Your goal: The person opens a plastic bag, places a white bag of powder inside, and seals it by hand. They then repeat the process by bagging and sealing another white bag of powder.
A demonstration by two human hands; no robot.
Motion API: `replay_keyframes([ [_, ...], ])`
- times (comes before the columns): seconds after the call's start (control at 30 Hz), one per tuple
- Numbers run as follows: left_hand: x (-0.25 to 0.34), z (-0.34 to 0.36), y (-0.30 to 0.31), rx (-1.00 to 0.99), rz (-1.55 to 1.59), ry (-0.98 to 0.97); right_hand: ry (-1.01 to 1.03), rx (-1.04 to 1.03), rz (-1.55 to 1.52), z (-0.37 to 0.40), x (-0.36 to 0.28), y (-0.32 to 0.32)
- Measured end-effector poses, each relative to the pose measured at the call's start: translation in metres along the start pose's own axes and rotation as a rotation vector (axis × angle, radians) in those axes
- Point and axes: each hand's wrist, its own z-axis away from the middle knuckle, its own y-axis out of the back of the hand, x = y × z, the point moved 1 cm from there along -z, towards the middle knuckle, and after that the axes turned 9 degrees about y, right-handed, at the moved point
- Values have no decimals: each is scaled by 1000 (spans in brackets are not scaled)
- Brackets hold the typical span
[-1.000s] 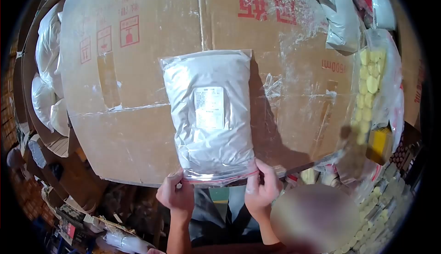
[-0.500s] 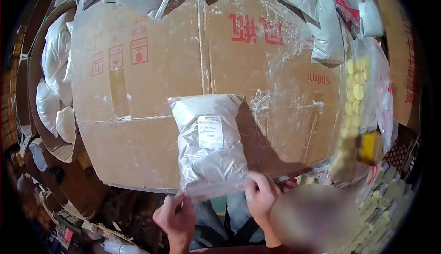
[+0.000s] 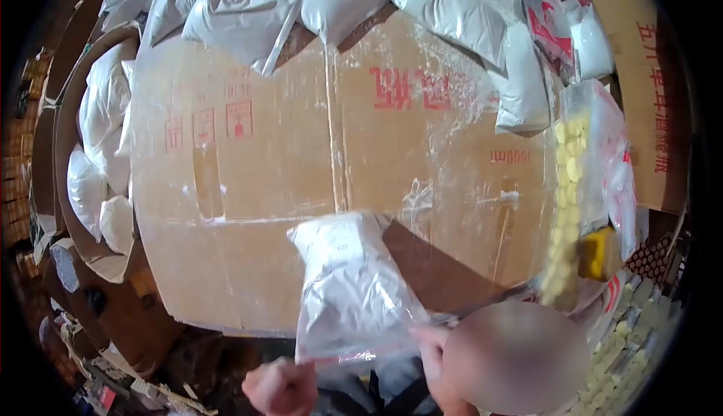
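A clear zip bag of white powder (image 3: pixel 354 288) lies at the near edge of the cardboard-covered table (image 3: pixel 263 265), its open-end strip with a red line toward me. A white label shows near its far end. My left hand (image 3: pixel 280 387) is closed on the left corner of that strip. At the right corner, my right hand (image 3: pixel 435 352) pinches the bag's edge, partly hidden by a blurred round patch.
More bags of white powder (image 3: pixel 241 17) line the table's far edge. An open carton (image 3: pixel 113 265) with white bags stands at the left. Along the right side are packs of yellow round pieces (image 3: pixel 568 182), a yellow box (image 3: pixel 596 254) and a brown carton (image 3: pixel 629 100).
The bag has come nearer to me, its near end now past the table edge. Both hands have moved down with it, and the whole table sits lower in view.
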Motion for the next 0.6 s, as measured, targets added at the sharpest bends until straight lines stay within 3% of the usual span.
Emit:
replay_keyframes([
  [0.03,14,-9,2,76,272,-26,39,64,-21,7,-8,4],
  [0.1,9,-13,-3,101,498,147,110,80,0,3,-11,1],
  [0.13,6,-17,-9,118,292,197,78,68,-40,-8,-7,-5],
  [0.17,17,-36,-11,64,395,264,50,62,-84,-23,-5,-12],
  [0.23,23,-45,-10,168,485,259,118,153,-50,-43,-23,-4],
  [0.3,38,-72,-6,333,442,-49,107,184,-38,-57,-32,6],
  [0.4,46,-85,-8,436,513,45,206,298,57,-63,-44,8],
  [0.5,22,-85,-9,321,307,89,345,166,-20,-60,-15,1],
  [0.57,-5,-88,-30,138,139,-97,290,87,-8,-52,5,-23],
  [0.6,-18,-80,-43,91,181,-48,246,68,6,-44,19,-33],
])
